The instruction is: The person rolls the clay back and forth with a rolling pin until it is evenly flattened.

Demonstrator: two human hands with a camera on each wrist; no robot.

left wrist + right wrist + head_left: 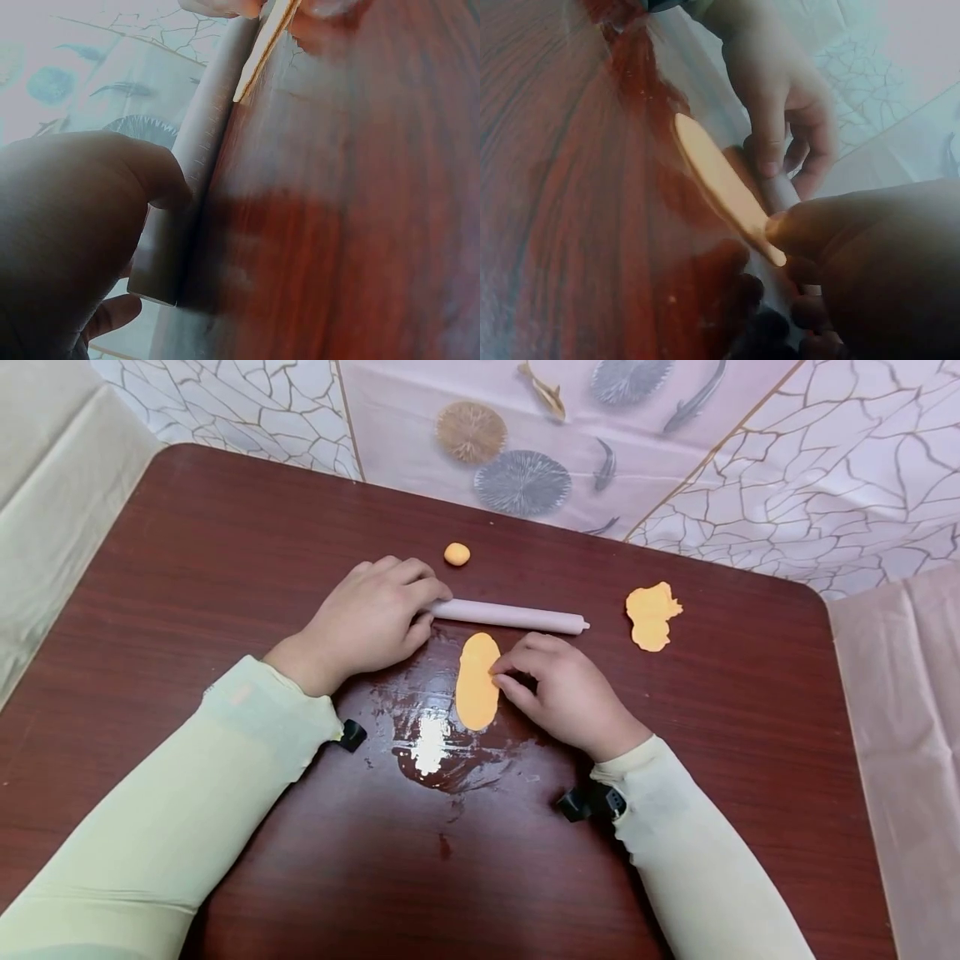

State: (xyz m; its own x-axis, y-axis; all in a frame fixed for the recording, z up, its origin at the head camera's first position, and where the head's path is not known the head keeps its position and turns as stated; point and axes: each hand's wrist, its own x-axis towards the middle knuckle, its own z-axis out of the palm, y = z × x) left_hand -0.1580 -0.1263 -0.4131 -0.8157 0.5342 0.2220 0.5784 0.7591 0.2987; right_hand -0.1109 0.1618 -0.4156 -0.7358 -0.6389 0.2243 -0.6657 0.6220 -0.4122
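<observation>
A flat oval of yellow-orange clay or dough (477, 689) lies before me on the table; which of the two, I cannot tell. My right hand (566, 697) pinches its right edge between thumb and fingers. In the right wrist view the thumb presses on the rim of the oval (714, 176). Just beyond it rests a pale lilac rolling pin (517, 617). My left hand (367, 614) grips the pin's left end, thumb on the near side. From the left wrist, the pin (202, 139) lies along the table with its near end showing past the thumb.
A small ball of the same orange material (457, 554) sits behind the pin. An irregular flattened piece (651, 616) lies to the right. Smeared, shiny wet-looking marks cover the brown table (487, 868) around the oval. A patterned cloth (525, 427) hangs behind the table's back edge.
</observation>
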